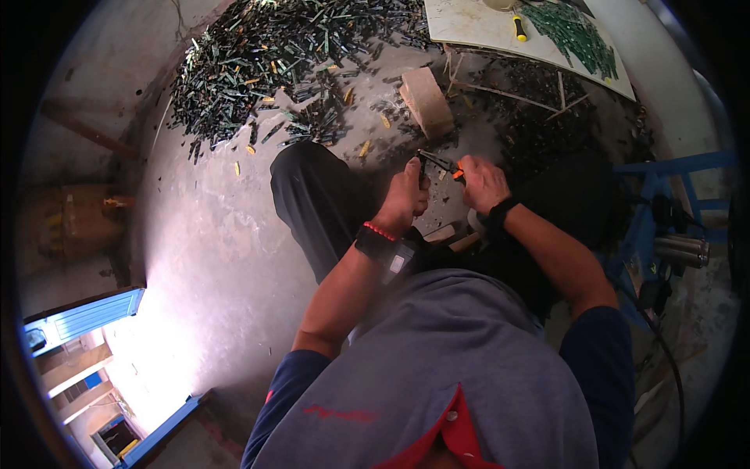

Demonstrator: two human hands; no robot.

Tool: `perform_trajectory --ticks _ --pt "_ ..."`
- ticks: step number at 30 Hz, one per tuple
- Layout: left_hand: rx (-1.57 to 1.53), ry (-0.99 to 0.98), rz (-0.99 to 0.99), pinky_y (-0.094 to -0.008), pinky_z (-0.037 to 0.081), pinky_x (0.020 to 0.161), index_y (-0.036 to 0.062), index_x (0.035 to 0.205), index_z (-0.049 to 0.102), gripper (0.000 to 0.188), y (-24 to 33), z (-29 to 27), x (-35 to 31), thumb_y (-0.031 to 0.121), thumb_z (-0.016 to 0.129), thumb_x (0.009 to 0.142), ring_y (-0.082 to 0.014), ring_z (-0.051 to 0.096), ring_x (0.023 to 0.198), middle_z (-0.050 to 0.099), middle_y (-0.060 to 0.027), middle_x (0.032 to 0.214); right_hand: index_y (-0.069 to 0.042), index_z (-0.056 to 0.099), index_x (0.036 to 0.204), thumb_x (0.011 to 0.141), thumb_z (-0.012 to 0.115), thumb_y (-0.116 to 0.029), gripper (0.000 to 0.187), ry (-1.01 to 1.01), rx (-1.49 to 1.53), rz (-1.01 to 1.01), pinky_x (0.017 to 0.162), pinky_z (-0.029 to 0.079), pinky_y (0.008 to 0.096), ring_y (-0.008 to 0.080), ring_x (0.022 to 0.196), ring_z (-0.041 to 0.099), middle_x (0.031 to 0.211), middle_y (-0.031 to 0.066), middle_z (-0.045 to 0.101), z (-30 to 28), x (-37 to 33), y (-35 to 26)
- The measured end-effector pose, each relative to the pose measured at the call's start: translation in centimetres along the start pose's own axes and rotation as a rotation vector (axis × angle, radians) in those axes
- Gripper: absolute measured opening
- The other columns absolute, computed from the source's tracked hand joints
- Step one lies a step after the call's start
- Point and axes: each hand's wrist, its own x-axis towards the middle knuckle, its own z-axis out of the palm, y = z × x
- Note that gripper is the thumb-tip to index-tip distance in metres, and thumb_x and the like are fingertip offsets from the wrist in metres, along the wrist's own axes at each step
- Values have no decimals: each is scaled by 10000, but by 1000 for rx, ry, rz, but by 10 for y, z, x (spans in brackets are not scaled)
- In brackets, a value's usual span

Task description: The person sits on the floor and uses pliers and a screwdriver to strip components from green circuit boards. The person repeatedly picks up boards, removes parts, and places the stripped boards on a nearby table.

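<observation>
My right hand (483,184) is wrapped around the orange and black handles of a pair of pliers (436,161). The jaws point left, to the tips of my left hand's fingers. Thumb up, my left hand (408,190) is closed in a pinch on a small dark piece (423,167), mostly hidden by the fingers. The jaws touch or nearly touch this piece; I cannot tell which. Both hands are held in front of me, between my knees.
A large heap of dark strips (273,59) covers the floor ahead. Beyond my hands stands a tan block (426,102). At far right, a white board (469,27) bears green strips (574,39) and a yellow-handled screwdriver (519,29). A blue metal frame (676,166) stands at right.
</observation>
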Motion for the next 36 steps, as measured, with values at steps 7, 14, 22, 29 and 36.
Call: perform_trajectory --ticks 7,14,22,29,36 --pt "441 189 477 -303 283 409 53 578 444 569 -3 1 12 474 362 951 -112 343 416 405 -3 504 3 488 971 756 561 -131 263 -332 679 221 668 446 443 403 777 573 747 225 571 10 -31 -25" --pt "300 211 463 -286 270 412 63 569 433 586 -10 5 21 516 379 936 -88 332 438 393 12 507 -9 467 966 799 523 -140 220 -108 520 258 648 430 453 387 769 572 756 203 578 -17 -23 -36" --pt "193 184 412 -261 272 397 85 593 439 588 -4 14 12 592 418 891 -84 341 420 384 22 512 -25 482 1036 783 552 -165 297 -93 216 248 681 450 478 396 767 588 798 191 612 -12 -17 -37" --pt "204 166 433 -258 286 422 75 588 444 578 -15 11 26 552 413 913 -75 353 453 396 26 515 -26 486 1000 775 572 -155 273 -94 206 304 689 451 474 388 783 593 836 193 608 -18 -13 -47" --pt "469 262 591 -336 340 472 -10 607 468 578 -18 16 30 437 372 962 -128 394 493 404 -61 511 9 488 964 760 565 -137 262 -32 249 309 695 447 484 401 800 586 849 211 603 -9 -15 -47"
